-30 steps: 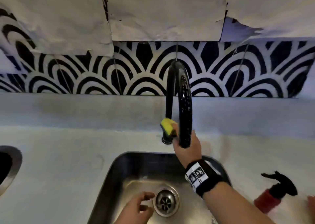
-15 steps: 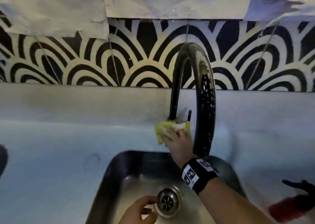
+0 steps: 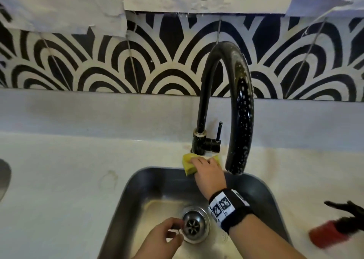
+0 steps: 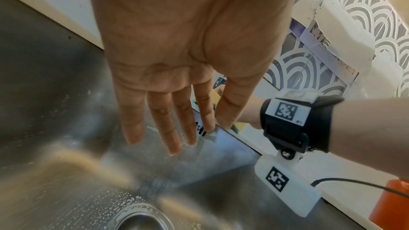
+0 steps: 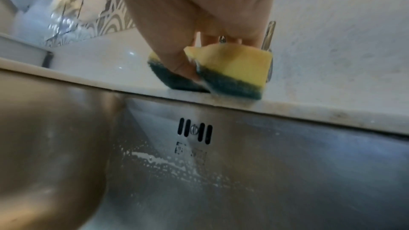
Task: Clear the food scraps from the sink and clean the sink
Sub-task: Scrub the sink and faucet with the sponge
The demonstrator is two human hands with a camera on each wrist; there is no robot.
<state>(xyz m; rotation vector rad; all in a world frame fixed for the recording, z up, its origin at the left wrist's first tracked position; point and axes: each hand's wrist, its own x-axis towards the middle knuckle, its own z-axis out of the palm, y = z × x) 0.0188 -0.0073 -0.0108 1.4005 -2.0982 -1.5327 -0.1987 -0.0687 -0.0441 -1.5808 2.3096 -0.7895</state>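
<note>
The steel sink [image 3: 153, 182] has soapy foam on its floor around the drain strainer [image 3: 195, 226]. My right hand [image 3: 208, 170] grips a yellow sponge [image 3: 189, 165] with a dark green scouring side and presses it on the counter strip between the sink's back edge and the foot of the black faucet [image 3: 242, 101]. In the right wrist view the thumb digs into the sponge [image 5: 239, 69] above the sink's back wall [image 5: 265, 163]. My left hand [image 3: 167, 235] hovers inside the sink just left of the drain and holds nothing. The left wrist view shows its fingers [image 4: 155, 120] straight.
A red spray bottle [image 3: 331, 235] with a black trigger lies on the counter at the right. A second basin edge [image 3: 4, 180] shows at far left. The faucet lever [image 3: 218, 128] stands upright behind the sponge. Patterned tiles and taped paper sheets back the counter.
My right hand has brought the sponge down from the faucet base onto the counter strip at the sink's back edge. The left hand stays beside the drain. The head view has moved closer.
</note>
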